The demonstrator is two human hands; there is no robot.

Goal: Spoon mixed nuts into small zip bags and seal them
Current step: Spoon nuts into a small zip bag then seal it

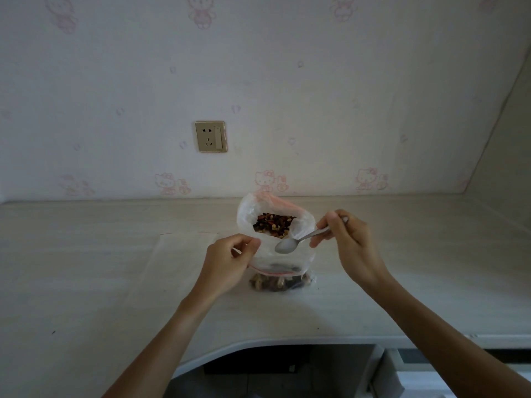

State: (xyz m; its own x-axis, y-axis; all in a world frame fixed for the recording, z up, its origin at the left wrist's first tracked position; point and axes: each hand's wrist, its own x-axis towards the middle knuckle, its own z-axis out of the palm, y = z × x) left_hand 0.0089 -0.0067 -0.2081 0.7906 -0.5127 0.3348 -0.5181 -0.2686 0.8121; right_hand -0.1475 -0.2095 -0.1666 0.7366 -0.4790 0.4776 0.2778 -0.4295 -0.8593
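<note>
pale wallpaper (287, 96) with faint pink cartoon cats fills the back of the head view, with a beige wall socket (211, 136) set into it left of centre; below runs a light wood-grain desk (86, 268) whose near edge curves inward over a dark gap

near the middle of the desk stands a big clear plastic bag (250, 214), its mouth rolled wide and a red zip strip showing along its far rim; inside lies a dark heap of mixed nuts (274, 224)

in front of it, nearer the person, a small zip bag (283, 280) stands with nuts already in its bottom and a thin red line across it; its upper part is held up and seems open, though the clear film is hard to read against the big bag behind

left hand (230, 262) has its fingers curled, thumb and forefinger pressed together on the left edge of the small bag's top

right hand (344, 239) pinches the handle of a metal spoon (290, 244) between thumb and fingers, the rest curled around it; the bowl points left and hangs over the small bag's mouth, just before the big bag, and looks empty

flat clear bags (172, 254) lie on the desk to the left, barely visible
</note>
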